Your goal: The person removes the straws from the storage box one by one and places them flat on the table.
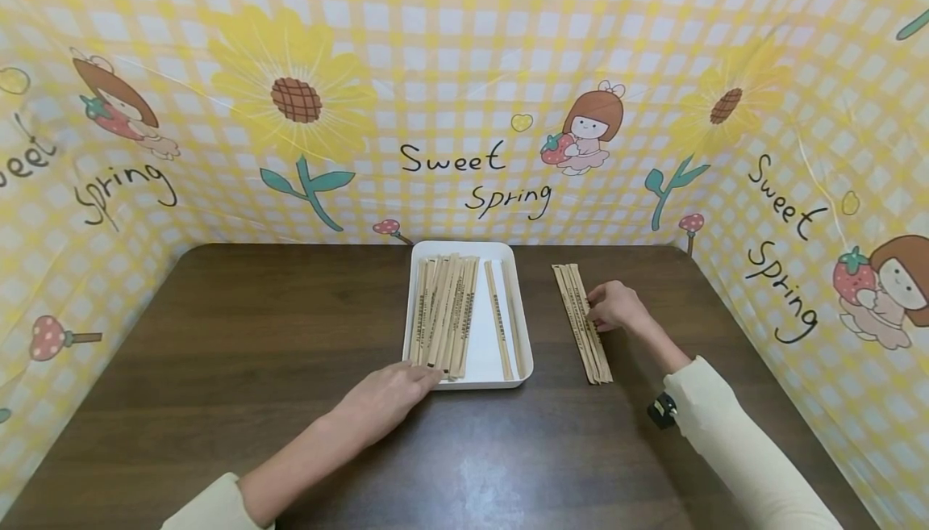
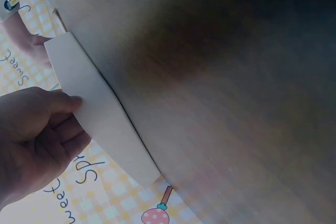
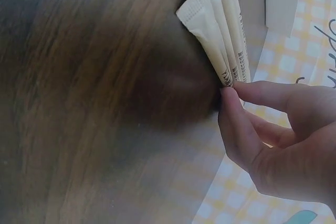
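A white tray stands at the back middle of the table. Inside it, slim paper-wrapped sticks lie in a pile on the left, and a single wrapped stick lies apart on the right. My left hand grips the tray's near left corner; in the left wrist view its thumb presses the outer wall. To the right of the tray, several more wrapped sticks lie side by side on the table. My right hand pinches the rightmost of these between thumb and fingertip, seen close in the right wrist view.
The dark wooden table is bordered at the back and sides by a yellow checked cloth with printed flowers and figures. A small black device is strapped at the right wrist.
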The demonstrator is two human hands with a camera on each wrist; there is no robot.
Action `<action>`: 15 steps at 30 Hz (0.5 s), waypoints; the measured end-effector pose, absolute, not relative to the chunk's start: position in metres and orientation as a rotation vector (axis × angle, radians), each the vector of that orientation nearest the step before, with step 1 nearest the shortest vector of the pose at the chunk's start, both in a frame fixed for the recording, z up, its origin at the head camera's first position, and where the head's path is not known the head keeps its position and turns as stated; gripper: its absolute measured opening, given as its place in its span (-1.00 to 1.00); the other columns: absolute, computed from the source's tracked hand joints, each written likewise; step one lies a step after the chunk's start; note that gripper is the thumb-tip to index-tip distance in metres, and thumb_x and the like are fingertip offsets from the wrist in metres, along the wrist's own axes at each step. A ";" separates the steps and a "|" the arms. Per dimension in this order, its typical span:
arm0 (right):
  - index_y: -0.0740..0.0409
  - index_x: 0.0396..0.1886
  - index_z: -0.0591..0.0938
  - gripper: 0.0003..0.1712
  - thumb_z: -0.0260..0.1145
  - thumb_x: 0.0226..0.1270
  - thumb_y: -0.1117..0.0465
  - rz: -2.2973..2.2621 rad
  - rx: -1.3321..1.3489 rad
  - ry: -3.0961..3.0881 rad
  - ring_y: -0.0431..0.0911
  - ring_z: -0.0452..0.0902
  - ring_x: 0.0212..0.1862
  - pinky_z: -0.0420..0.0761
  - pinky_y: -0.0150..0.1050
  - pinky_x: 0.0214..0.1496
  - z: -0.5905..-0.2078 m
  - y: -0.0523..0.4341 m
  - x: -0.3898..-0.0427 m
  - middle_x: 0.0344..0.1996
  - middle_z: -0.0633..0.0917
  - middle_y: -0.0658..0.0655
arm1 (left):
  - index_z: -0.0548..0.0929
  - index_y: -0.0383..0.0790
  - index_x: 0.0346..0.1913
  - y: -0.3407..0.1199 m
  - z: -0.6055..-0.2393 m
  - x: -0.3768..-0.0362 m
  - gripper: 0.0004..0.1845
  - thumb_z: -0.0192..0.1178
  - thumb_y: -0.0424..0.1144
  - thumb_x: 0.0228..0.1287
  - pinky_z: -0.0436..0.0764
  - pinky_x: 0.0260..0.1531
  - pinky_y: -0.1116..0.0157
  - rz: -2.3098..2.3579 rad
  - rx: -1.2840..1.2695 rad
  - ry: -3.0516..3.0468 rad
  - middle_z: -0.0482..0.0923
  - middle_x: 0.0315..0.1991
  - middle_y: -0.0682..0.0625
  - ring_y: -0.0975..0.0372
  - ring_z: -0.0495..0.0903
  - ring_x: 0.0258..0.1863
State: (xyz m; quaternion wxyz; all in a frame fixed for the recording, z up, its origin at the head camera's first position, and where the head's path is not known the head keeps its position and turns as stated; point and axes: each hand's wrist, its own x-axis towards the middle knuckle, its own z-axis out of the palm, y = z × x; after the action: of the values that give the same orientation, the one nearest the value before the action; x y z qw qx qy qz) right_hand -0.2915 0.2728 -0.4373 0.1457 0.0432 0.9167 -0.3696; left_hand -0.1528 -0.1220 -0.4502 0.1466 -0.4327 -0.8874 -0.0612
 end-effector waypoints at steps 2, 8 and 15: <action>0.48 0.15 0.55 -0.55 0.31 0.25 0.45 -1.062 0.121 2.642 -0.04 0.66 -0.37 0.75 -0.27 -0.34 -0.437 0.274 -0.292 -0.20 0.63 0.38 | 0.64 -0.33 0.05 -0.122 -0.450 -0.153 -0.56 0.30 -0.60 0.04 0.71 -0.16 0.15 -0.174 -1.244 -2.557 0.69 -0.14 -0.17 0.00 0.69 -0.14; 0.49 0.15 0.55 -0.56 0.32 0.28 0.41 -1.054 0.106 2.648 -0.03 0.65 -0.36 0.75 -0.27 -0.33 -0.436 0.276 -0.292 -0.29 0.64 0.34 | 0.65 -0.35 0.04 -0.122 -0.451 -0.152 -0.58 0.28 -0.60 0.07 0.71 -0.15 0.16 -0.171 -1.230 -2.548 0.69 -0.14 -0.17 0.01 0.69 -0.14; 0.50 0.21 0.50 -0.53 0.28 0.36 0.36 -1.107 0.044 2.606 0.07 0.71 -0.28 0.75 -0.21 -0.26 -0.423 0.272 -0.289 -0.27 0.69 0.36 | 0.65 -0.32 0.02 -0.122 -0.452 -0.152 -0.58 0.29 -0.59 0.04 0.71 -0.17 0.18 -0.179 -1.233 -2.533 0.69 -0.16 -0.15 0.02 0.69 -0.16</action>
State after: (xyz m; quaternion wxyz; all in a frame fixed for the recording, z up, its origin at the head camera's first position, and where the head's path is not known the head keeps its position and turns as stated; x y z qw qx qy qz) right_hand -0.2889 0.2722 -0.4234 0.1542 0.0153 0.9093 -0.3862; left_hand -0.1523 -0.1217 -0.4519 0.1589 -0.4313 -0.8859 -0.0626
